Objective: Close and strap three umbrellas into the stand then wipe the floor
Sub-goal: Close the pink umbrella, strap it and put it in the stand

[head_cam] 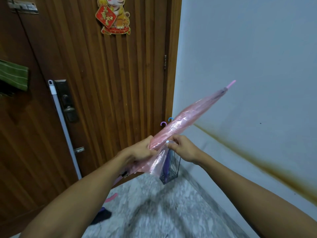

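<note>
A folded pink translucent umbrella (190, 115) slants from lower left up to the right, its pink tip near the wall. My left hand (143, 149) grips the bunched canopy around its middle. My right hand (181, 148) pinches the umbrella's strap with its white snap button, right beside the canopy. Behind my hands a black wire stand (176, 166) sits in the corner on the floor. It holds two closed umbrellas, whose purple handle (163, 123) and blue handle (170, 119) poke up behind the pink canopy.
A brown wooden door (109, 83) fills the left side, with a white mop handle (64, 127) leaning on it. A grey-white wall (248, 66) with a brown stain is at right. Dark cloth (103, 215) lies on the grey marbled floor (163, 212).
</note>
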